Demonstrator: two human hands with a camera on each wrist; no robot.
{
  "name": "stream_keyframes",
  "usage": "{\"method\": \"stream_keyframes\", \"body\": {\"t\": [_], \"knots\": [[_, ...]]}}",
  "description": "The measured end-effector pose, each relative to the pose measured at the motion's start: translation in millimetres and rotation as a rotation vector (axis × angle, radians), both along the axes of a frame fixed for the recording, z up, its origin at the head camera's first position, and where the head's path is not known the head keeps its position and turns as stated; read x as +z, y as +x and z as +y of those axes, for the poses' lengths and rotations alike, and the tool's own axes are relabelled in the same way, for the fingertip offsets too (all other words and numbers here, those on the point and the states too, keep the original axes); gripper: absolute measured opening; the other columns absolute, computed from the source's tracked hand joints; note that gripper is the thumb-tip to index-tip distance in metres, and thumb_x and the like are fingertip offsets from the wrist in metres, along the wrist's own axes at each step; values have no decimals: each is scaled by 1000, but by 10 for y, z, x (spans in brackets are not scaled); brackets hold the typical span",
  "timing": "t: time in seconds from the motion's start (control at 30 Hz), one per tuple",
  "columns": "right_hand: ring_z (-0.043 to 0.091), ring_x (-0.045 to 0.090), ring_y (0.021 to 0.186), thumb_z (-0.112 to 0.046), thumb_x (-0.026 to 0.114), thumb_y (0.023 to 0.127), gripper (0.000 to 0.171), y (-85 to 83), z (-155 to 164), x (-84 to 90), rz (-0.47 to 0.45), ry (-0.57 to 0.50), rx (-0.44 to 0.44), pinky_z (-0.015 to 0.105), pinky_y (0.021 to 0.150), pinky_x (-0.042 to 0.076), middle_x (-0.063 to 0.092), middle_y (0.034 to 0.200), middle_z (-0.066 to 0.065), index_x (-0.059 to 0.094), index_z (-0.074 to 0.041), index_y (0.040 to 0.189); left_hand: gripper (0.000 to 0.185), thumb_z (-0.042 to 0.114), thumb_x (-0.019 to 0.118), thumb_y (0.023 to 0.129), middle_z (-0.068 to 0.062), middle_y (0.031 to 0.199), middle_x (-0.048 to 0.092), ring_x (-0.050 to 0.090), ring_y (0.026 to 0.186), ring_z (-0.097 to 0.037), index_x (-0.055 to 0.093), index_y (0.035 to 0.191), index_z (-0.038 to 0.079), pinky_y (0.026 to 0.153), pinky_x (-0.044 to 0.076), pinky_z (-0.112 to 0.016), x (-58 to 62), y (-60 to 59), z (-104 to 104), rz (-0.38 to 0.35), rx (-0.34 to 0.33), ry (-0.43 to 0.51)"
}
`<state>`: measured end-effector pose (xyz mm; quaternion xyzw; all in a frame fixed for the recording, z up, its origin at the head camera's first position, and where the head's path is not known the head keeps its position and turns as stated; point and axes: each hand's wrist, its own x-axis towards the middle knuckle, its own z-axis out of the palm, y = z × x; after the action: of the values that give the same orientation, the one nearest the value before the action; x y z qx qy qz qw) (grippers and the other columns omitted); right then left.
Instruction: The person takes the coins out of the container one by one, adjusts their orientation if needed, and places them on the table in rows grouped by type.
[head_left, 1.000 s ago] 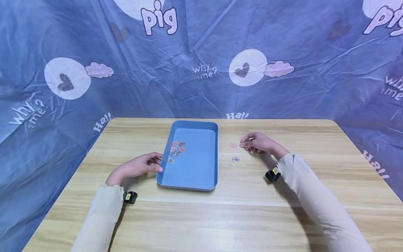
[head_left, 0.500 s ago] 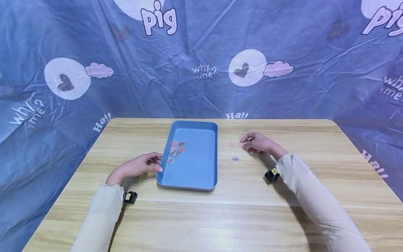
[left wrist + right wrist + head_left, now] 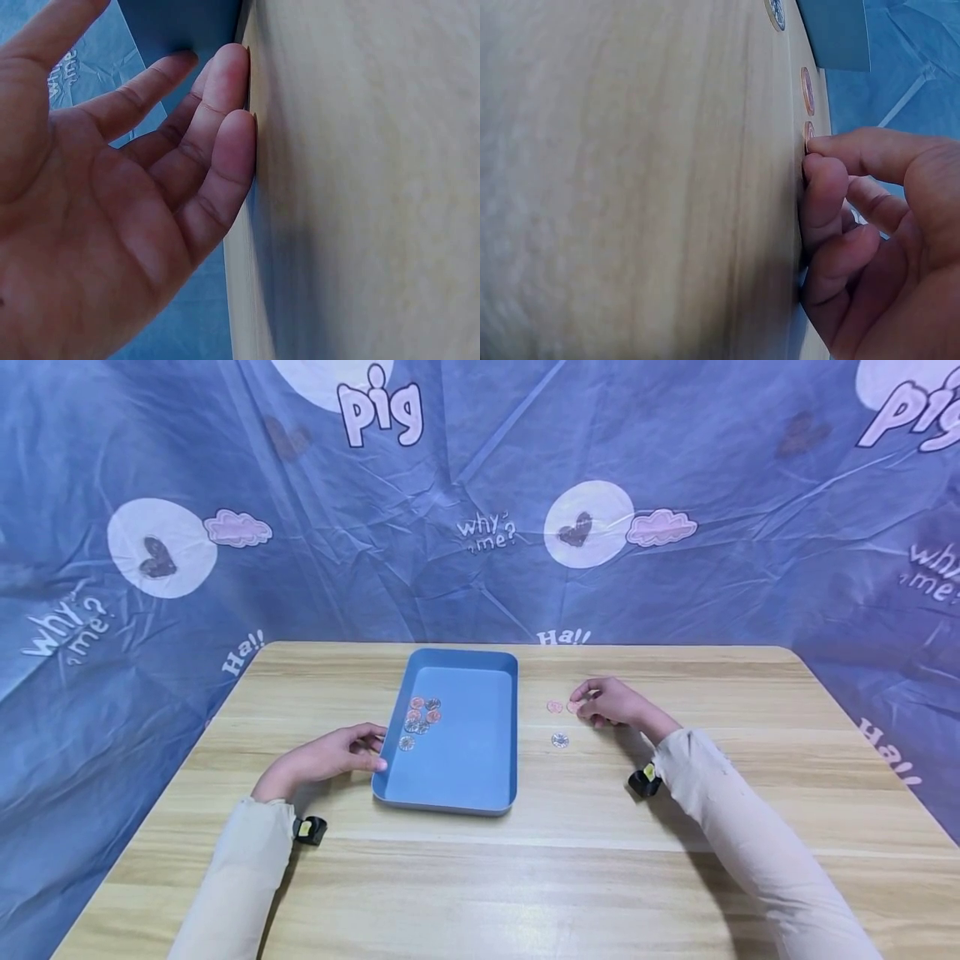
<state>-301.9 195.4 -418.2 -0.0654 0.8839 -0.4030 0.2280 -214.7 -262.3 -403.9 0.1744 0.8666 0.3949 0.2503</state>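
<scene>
In the head view a blue rectangular tray [image 3: 465, 735] stands on the table, with several silver and copper coins [image 3: 432, 703] lying in its left part. My left hand [image 3: 330, 754] is at the tray's left side, its thumb at the rim. The left wrist view shows one fingertip against the outer wall [image 3: 180, 30] and the other fingers low by the tabletop. Right of the tray, my right hand [image 3: 611, 702] pinches a copper coin [image 3: 809, 133] at table level, fingers curled. Another copper coin [image 3: 554, 707] lies just left of it, and a silver coin [image 3: 560, 740] lies nearer me.
The wooden table [image 3: 450, 893] reaches to a blue patterned cloth [image 3: 480, 585] hanging behind it and at both sides. Black wrist cameras [image 3: 311, 830] sit below both wrists. The tray's raised wall stands between the loose coins and those inside it.
My right hand and forearm have shifted slightly left. The copper coin at its fingertips has slid a little left and shows more. The left hand and the tray keep their place.
</scene>
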Motion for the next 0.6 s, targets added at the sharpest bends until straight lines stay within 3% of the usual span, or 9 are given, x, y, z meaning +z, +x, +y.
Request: {"method": "stream_keyframes", "body": {"t": [0.27,0.6], "knots": [[10,50,56,-7,64,85,37,31,5,26,-19,-22,5,21,48,36,57,71,-1,56,1,121,66,31,66,91,-18,123,56,53,112,-26,40,141,-4,96,44,-39,-9,-6,0,-2,10,-11],[7,53,59,-18,59,95,43,80,88,160,-87,-118,35,20,49,36,62,80,0,48,3,130,67,32,66,91,-18,123,56,53,112,-27,40,141,-4,97,44,-41,-2,-6,18,2,8,-17]]}}
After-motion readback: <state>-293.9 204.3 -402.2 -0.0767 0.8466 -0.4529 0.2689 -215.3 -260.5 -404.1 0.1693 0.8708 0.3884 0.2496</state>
